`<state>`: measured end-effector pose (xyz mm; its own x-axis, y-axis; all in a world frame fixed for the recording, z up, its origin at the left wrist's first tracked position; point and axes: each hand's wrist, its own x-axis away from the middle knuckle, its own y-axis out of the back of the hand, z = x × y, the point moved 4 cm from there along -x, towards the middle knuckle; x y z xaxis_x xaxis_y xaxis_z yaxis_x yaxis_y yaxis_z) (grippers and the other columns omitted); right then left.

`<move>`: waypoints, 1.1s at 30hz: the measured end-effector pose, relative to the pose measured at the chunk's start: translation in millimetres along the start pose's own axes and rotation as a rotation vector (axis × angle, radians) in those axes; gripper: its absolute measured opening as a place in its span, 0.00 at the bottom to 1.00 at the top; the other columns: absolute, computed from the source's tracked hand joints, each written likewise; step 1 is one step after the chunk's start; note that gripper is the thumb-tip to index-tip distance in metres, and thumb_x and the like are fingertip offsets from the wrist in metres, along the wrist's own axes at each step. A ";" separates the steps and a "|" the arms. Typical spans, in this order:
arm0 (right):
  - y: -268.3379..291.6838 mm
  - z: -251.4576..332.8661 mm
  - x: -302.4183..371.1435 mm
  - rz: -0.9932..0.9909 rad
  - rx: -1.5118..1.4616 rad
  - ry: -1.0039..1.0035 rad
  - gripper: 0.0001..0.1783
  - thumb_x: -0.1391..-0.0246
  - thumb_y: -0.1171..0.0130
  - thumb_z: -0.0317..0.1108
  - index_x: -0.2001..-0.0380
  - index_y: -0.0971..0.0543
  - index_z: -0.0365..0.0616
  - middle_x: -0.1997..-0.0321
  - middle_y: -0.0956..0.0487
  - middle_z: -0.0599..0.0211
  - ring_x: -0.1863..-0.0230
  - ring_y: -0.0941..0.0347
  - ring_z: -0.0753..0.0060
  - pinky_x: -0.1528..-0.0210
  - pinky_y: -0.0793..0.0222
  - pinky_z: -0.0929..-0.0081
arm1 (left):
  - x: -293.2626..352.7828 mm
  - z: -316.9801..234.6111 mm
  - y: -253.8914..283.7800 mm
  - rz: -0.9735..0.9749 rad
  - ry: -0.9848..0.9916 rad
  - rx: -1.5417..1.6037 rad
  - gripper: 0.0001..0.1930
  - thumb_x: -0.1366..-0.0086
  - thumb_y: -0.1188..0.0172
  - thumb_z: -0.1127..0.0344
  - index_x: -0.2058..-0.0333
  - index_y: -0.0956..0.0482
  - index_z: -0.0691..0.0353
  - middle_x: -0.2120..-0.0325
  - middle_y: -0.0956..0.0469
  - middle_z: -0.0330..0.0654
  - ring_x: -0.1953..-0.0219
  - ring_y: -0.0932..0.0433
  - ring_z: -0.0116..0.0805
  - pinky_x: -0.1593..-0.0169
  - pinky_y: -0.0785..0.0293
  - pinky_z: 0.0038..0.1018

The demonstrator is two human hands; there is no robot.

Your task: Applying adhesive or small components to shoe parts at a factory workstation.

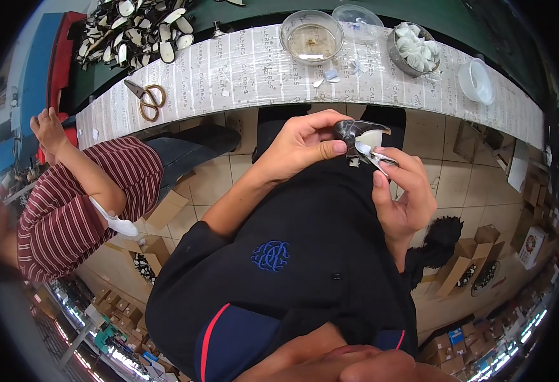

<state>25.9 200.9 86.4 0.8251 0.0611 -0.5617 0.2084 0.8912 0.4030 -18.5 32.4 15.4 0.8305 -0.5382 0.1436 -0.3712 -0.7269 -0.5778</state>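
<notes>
My left hand (295,148) is closed on a glossy dark curved piece (348,130), perhaps a shoe heel, with a pale inner face turned to the right. It is held just off the table's near edge, above my lap. My right hand (409,191) pinches a small metal tool (381,160), its kind unclear. A white tip or pad on the tool meets the pale face of the dark piece. My fingers partly cover both things.
The covered table (247,70) carries gold-handled scissors (147,102), a clear bowl of liquid (311,38), a metal bowl of white bundles (413,51) and a plastic tub (476,81). Black-and-white pieces (136,35) are heaped beyond. A person in a striped shirt (88,210) sits at left.
</notes>
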 end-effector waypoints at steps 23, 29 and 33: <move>5.1 -19.9 0.2 -0.076 -0.210 -0.095 0.09 0.56 0.32 0.25 0.68 0.19 0.38 0.60 0.17 0.57 0.59 0.28 0.61 0.52 0.37 0.67 | 1.1 -7.6 -5.1 0.003 -0.046 0.050 0.14 0.40 0.37 0.75 0.56 0.27 0.69 0.61 0.25 0.40 0.59 0.24 0.26 0.53 0.26 0.24; 3.7 -21.8 -1.0 -0.062 -0.182 -0.085 0.09 0.56 0.32 0.26 0.69 0.19 0.40 0.60 0.17 0.59 0.60 0.27 0.62 0.52 0.39 0.68 | 0.9 -11.4 -10.4 -0.011 0.013 0.026 0.13 0.42 0.35 0.70 0.61 0.27 0.67 0.59 0.26 0.45 0.56 0.27 0.30 0.50 0.31 0.28; 1.6 -23.1 1.1 -0.074 -0.126 -0.068 0.09 0.56 0.32 0.26 0.68 0.19 0.40 0.60 0.17 0.59 0.61 0.27 0.62 0.52 0.39 0.68 | -0.4 -11.7 -11.1 -0.015 0.014 0.020 0.13 0.42 0.35 0.70 0.60 0.27 0.67 0.59 0.26 0.45 0.56 0.27 0.30 0.50 0.31 0.28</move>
<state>15.0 212.8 69.7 0.8442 -0.0338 -0.5350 0.2064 0.9416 0.2662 -19.6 35.7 31.1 0.8300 -0.5334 0.1630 -0.3507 -0.7264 -0.5911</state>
